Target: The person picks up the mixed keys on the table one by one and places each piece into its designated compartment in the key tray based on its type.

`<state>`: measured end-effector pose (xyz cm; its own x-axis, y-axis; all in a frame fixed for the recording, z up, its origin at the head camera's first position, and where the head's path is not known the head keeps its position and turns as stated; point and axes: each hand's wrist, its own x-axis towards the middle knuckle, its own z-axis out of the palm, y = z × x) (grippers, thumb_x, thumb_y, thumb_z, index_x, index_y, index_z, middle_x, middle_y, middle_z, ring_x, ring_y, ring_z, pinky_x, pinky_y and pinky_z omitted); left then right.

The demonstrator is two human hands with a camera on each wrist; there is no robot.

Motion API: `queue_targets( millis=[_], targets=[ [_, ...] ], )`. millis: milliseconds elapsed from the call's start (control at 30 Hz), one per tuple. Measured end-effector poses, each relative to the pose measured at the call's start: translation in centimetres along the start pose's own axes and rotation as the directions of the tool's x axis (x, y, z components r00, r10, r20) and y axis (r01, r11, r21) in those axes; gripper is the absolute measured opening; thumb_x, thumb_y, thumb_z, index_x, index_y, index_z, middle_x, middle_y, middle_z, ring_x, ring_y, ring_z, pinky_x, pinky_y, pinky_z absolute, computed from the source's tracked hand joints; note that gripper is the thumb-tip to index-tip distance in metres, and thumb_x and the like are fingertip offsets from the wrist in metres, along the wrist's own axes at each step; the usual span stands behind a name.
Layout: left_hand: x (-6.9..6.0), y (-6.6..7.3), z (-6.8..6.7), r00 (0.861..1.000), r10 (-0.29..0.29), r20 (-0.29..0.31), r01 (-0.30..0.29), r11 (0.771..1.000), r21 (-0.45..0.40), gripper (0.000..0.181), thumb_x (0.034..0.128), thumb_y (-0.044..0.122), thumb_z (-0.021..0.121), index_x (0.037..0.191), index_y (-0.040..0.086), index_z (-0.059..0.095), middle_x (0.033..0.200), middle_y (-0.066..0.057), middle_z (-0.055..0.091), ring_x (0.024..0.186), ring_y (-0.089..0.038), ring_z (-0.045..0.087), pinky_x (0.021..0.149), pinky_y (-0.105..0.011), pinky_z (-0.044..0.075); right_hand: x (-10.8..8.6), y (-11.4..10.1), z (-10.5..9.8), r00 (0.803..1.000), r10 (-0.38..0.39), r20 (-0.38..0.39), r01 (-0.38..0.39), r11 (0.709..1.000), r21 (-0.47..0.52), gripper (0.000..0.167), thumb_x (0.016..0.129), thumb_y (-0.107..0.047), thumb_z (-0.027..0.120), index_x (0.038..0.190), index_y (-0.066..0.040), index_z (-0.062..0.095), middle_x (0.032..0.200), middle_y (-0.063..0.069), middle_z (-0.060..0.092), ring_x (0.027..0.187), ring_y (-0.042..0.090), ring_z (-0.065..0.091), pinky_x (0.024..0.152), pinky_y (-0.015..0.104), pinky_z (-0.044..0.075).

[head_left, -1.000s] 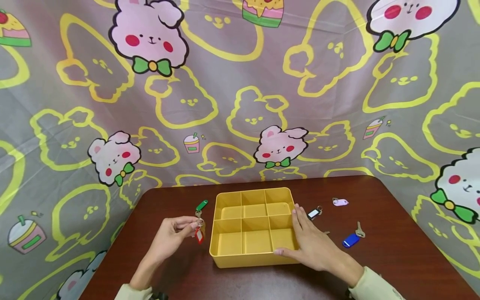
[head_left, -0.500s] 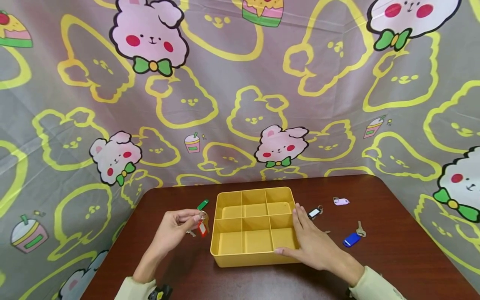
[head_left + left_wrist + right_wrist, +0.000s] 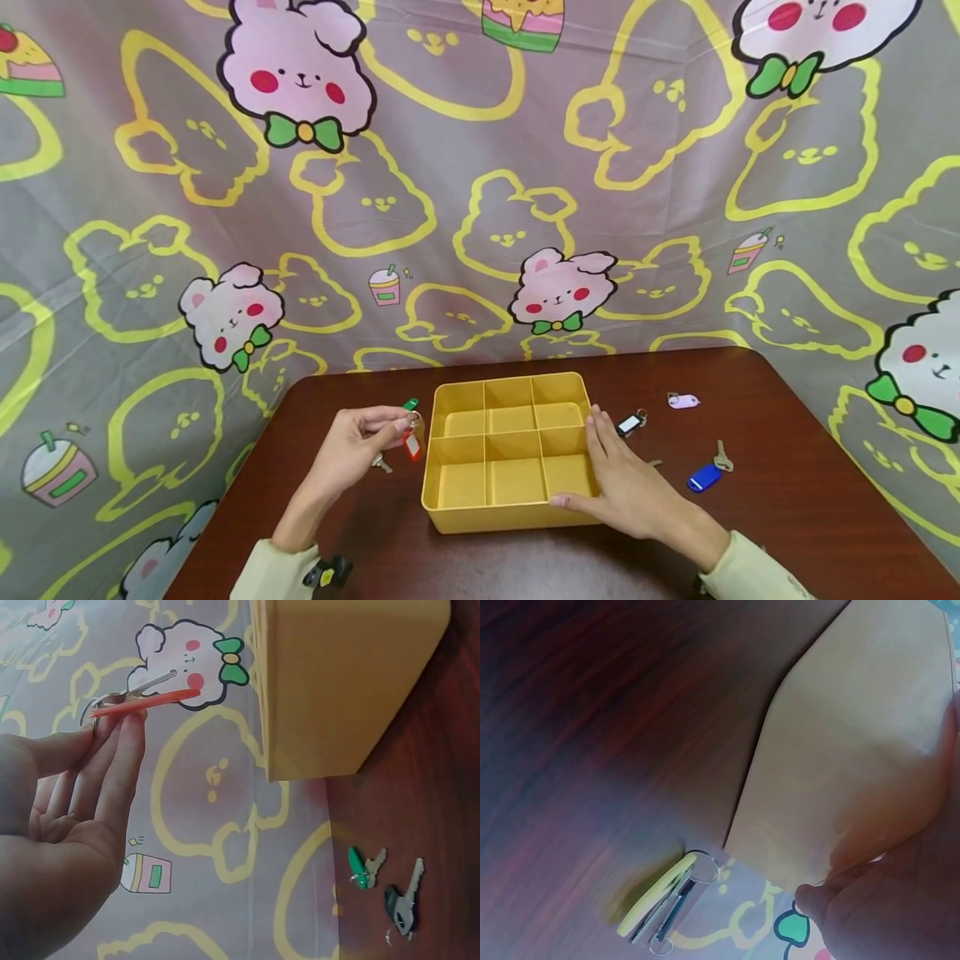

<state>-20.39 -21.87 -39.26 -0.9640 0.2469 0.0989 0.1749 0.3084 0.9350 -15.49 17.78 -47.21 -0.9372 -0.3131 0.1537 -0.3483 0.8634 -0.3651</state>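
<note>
1. The left hand pinches, thumb against fingers, the ring of a red plastic key tag with white label, aloft just beside the left wall of a yellow, rectangular, six-compartment plastic tray.
2. The right hand lays straight fingers against the tray's right wall.
3. Judged done: the red tag is lifted, not yet set down.
4. Judged left: other tags lie outside the tray on the dark brown wooden surface: an oblong green plastic tag towards the left edge, a lilac plastic tag towards the far right corner, an oval blue plastic tag towards the right edge.
</note>
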Motion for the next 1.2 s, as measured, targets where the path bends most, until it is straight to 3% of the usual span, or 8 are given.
queue_targets(
  millis=[333,567,800,1200],
  targets=[
    [0.8,1.2,0.1,1.0,0.011,-0.001,-0.011,0.997,0.073,0.026,0.1014,0.012,0.069,0.123,-0.003,0.075,0.116,-0.02,0.079,0.098,-0.011,0.079,0.084,-0.024,0.064,0.0,0.0,0.0,1.0,0.001,-0.007,-0.001,1.0,-0.004,0.127,0.087,-0.085,0.057,0.163,0.009,0.022,0.175,0.029,0.01,0.162,0.043,0.02,0.121,0.056,0.041],
    [1.8,1.5,0.4,1.0,0.008,0.013,-0.01,0.996,0.086,0.026,0.1013,0.015,0.07,0.122,0.001,0.076,0.115,-0.018,0.079,0.094,-0.016,0.081,0.067,-0.024,0.06,0.1,0.0,0.1,1.0,0.008,0.002,-0.008,1.0,-0.011,0.127,0.087,-0.087,0.055,0.163,0.009,0.021,0.175,0.028,0.009,0.163,0.042,0.019,0.119,0.056,0.043],
    [3.0,1.3,0.5,0.999,-0.007,0.046,0.006,1.0,0.003,0.025,0.1018,0.012,0.069,0.123,0.0,0.075,0.12,-0.017,0.079,0.105,-0.013,0.078,0.088,-0.033,0.064,0.0,-0.1,-0.1,1.0,0.004,0.001,-0.004,1.0,-0.008,0.127,0.087,-0.087,0.055,0.163,0.009,0.021,0.175,0.028,0.009,0.163,0.042,0.02,0.12,0.055,0.043],
    [4.7,1.2,0.7,0.997,0.015,0.081,-0.014,1.0,-0.009,0.029,0.104,0.015,0.067,0.125,-0.003,0.074,0.123,-0.018,0.077,0.112,-0.019,0.077,0.094,-0.04,0.062,-0.1,-0.2,-0.2,1.0,0.001,0.001,-0.001,1.0,-0.004,0.126,0.088,-0.086,0.054,0.164,0.008,0.02,0.175,0.028,0.009,0.163,0.042,0.02,0.119,0.055,0.044]
  ],
)
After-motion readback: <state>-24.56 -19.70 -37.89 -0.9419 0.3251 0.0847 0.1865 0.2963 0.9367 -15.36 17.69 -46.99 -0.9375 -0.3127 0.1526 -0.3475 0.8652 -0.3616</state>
